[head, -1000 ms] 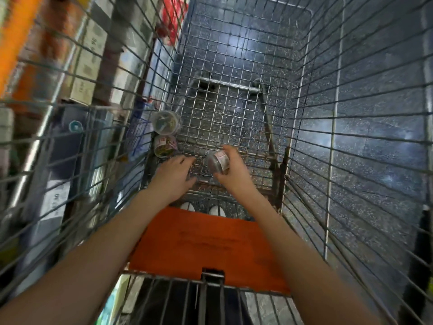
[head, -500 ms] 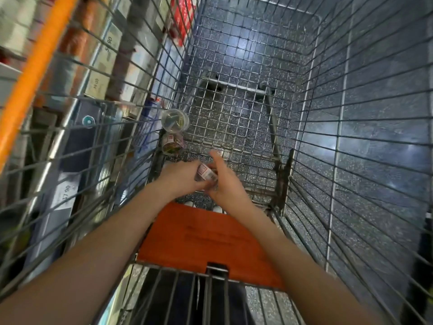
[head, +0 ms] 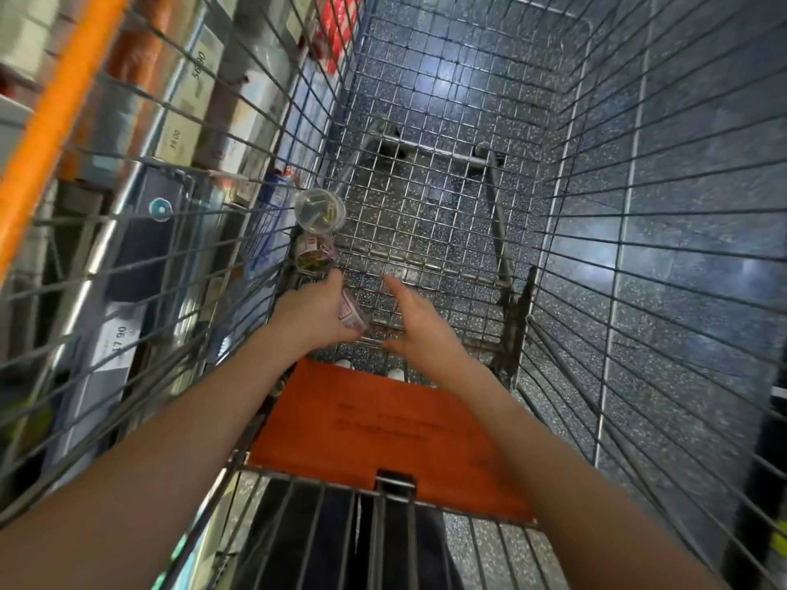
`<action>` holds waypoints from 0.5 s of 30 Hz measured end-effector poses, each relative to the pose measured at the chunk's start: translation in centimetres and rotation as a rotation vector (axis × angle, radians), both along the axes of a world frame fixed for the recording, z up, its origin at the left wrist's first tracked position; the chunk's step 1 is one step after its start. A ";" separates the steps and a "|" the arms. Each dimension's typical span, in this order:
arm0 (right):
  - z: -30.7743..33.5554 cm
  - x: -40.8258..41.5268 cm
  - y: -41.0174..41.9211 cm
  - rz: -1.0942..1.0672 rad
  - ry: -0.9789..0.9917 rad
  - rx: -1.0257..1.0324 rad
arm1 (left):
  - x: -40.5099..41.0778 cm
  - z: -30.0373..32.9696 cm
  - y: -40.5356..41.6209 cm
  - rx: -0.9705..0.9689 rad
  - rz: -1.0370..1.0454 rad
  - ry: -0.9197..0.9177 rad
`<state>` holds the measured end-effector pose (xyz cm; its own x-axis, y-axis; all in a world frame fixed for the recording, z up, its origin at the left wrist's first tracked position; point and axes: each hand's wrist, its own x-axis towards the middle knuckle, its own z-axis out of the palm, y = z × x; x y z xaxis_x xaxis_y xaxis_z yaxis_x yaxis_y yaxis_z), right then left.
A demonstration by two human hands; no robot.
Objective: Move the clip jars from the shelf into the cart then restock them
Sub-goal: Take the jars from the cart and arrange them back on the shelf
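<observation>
Shop aisle with dark speckled floor tiles [head: 664, 206], seen through the wire mesh of a shopping cart [head: 426, 215]. Stocked shelves [head: 179, 121] with price tags run along the left side. An orange seat flap [head: 383, 423] lies folded at the near end of the basket.

Location of task items: two clip jars rest on the cart floor against the left wall. The upright jar [head: 320, 209] shows coloured clips through its clear lid; the second jar [head: 314, 254] lies on its side, touching or just beside the first. A third jar [head: 352, 313] is in hand, low over the mesh near those two.

Risks, as judged:
- The held jar is tilted and gripped from one side only. A loose grip could drop it onto the wire floor, where it may roll or pop its lid and spill clips through the mesh.
- Setting it down against the jar lying on its side could nudge that jar into a roll.
- The frame is motion-blurred; the exact finger hold cannot be confirmed.

Hands:
- Left hand [head: 313, 313]: fingers curled round the third jar, holding it.
- Right hand [head: 419, 319]: fingers straight and spread, holding nothing, just beside the jar and apart from it.
</observation>
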<state>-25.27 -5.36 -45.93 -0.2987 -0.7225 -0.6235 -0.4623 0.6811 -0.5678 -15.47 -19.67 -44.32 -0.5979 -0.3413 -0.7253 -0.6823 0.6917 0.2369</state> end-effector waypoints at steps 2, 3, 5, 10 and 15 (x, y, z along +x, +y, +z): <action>-0.1 -0.3 0.1 0.013 0.001 0.033 | 0.3 -0.3 0.0 -0.005 -0.016 -0.019; -0.2 -0.5 0.0 0.018 0.003 0.044 | 0.5 -0.5 0.0 0.002 -0.014 -0.025; -0.5 -0.6 -0.1 0.020 0.004 0.057 | 0.8 -0.8 0.0 0.032 0.011 -0.034; -1.3 -1.0 -1.1 0.054 0.019 0.091 | 1.4 -0.9 -0.4 0.066 0.036 -0.024; -1.4 -1.8 -2.9 0.116 0.046 0.055 | 1.5 -0.5 -1.0 0.082 0.100 -0.014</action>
